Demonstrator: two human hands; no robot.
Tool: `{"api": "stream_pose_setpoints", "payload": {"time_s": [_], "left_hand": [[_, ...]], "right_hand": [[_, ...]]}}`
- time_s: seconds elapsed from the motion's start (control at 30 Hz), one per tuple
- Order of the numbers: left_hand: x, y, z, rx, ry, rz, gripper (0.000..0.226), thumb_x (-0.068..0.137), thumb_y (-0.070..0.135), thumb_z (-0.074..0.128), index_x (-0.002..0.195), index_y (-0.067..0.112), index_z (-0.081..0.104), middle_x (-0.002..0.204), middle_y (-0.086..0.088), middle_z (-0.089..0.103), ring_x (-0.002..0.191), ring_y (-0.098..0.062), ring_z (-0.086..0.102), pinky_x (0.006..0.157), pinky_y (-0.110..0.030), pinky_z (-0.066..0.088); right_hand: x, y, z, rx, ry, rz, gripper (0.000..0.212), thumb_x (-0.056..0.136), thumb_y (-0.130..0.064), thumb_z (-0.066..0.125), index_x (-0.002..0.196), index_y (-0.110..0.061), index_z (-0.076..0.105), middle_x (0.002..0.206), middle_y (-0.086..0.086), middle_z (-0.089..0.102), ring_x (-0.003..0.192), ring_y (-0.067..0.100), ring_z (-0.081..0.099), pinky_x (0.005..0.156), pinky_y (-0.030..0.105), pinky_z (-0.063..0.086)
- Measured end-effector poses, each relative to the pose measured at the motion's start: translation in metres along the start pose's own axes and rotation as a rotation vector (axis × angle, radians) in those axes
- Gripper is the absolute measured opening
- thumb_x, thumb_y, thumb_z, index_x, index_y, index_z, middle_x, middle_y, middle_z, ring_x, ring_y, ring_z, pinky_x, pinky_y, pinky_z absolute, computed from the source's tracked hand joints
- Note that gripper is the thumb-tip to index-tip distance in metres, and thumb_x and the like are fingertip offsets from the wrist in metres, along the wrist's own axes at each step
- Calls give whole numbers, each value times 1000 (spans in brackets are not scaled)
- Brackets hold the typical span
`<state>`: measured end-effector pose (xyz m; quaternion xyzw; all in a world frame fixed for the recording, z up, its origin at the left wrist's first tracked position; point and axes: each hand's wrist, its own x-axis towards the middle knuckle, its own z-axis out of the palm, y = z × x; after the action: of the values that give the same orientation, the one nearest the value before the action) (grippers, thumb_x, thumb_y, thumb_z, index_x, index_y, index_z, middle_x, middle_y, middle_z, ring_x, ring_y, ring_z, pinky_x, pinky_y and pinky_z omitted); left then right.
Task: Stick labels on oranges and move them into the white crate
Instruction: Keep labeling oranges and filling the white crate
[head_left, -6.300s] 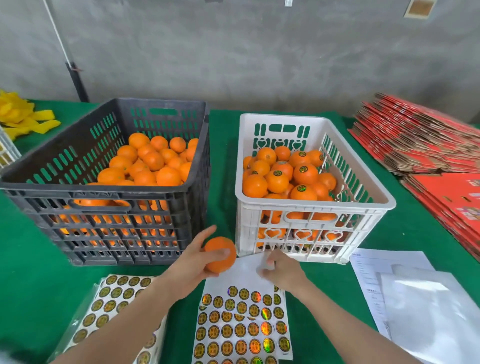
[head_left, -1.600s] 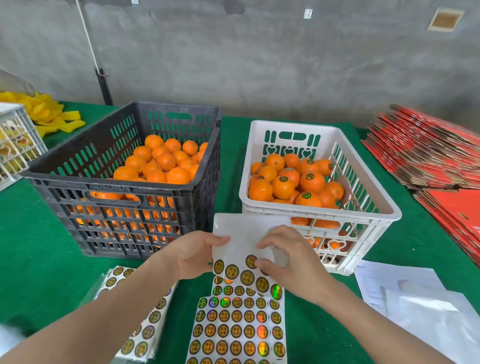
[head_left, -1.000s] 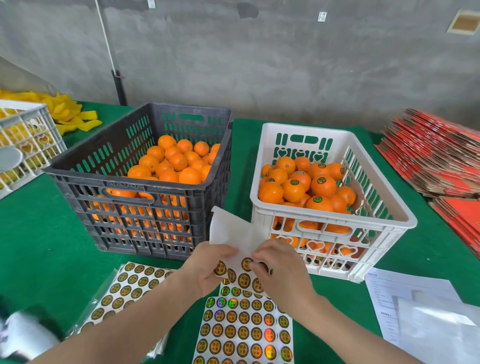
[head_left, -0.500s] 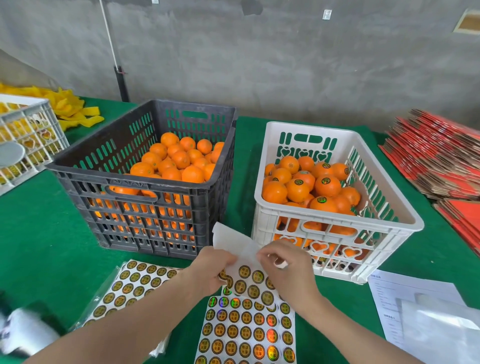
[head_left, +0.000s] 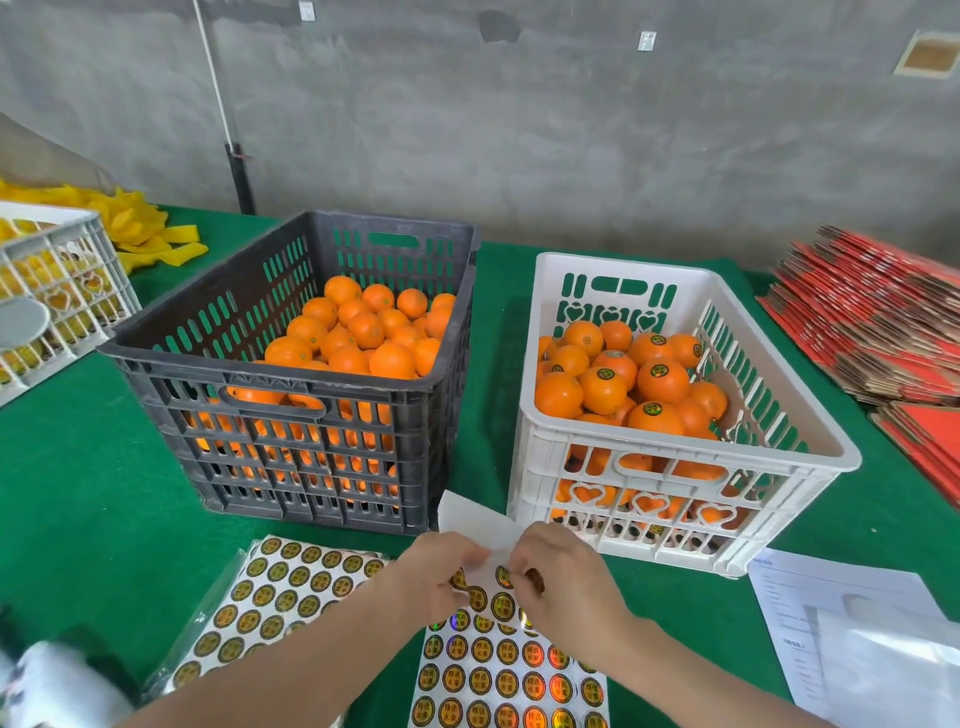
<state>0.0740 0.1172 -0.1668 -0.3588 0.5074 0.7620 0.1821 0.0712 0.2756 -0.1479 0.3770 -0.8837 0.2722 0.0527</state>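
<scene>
place: fruit packing room | walls: bare grey concrete | bench: green felt table | stock: black crate and white crate of oranges | packaging: flattened red cartons, label sheets

Chinese characters on label sheet, not clearly readable, paper print illegible

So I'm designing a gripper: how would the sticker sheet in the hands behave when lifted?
Probably floppy: the sticker sheet bends upward at its bare top end, held by the left hand and right hand. Likely very light, being thin. Its glossy face may slip.
</scene>
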Motion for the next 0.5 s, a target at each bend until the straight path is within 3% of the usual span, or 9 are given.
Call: {"api": "stream_pose_setpoints", "payload": {"time_s": [0.07, 0.2, 0.33, 0.4, 0.47, 0.5], "left_hand": [[0, -2, -3, 37, -26, 0, 20, 87, -13, 53, 106, -8, 57, 108, -31, 63, 98, -44, 63, 78, -48, 54], [6, -14, -18, 152, -37, 9, 19, 84, -7, 63, 103, -6, 60, 97, -24, 69, 88, -38, 67, 73, -44, 56], [10, -21, -29, 325, 160, 69, 35, 79, 4, 73, 110, -4, 59, 94, -15, 69, 88, -26, 66, 81, -37, 55], [2, -16, -37, 642, 258, 158, 54, 83, 19, 72, 127, 0, 49, 116, -10, 61, 107, -23, 58, 92, -35, 50], [-18, -6, -44, 985, 342, 362, 68, 87, 32, 66, 143, 13, 33, 142, -5, 41, 131, -21, 38, 107, -34, 35], [-31, 3, -45, 1019, 323, 545, 62, 88, 31, 64, 142, 21, 36, 142, -1, 42, 128, -15, 40, 107, -31, 36]], "right_hand": [[4, 0, -5, 202, 31, 204, 15, 82, -3, 63, 72, -14, 66, 75, -4, 63, 71, 4, 54, 67, 11, 42], [24, 8, -24, 537, 203, 527, 23, 85, -5, 62, 68, -19, 66, 72, -2, 65, 64, -2, 53, 63, 8, 41], [31, 8, -31, 582, 230, 554, 22, 84, -4, 64, 68, -19, 66, 71, -2, 65, 72, 12, 58, 70, 22, 49], [36, 5, -35, 615, 258, 534, 24, 84, -2, 63, 68, -19, 66, 69, -6, 66, 71, 11, 59, 68, 25, 49], [48, -5, -45, 687, 293, 465, 24, 84, -1, 63, 68, -20, 65, 68, -8, 66, 69, 5, 59, 67, 22, 47], [56, -12, -51, 720, 312, 417, 23, 85, -3, 63, 70, -20, 65, 69, -8, 66, 70, 5, 59, 68, 21, 48]]}}
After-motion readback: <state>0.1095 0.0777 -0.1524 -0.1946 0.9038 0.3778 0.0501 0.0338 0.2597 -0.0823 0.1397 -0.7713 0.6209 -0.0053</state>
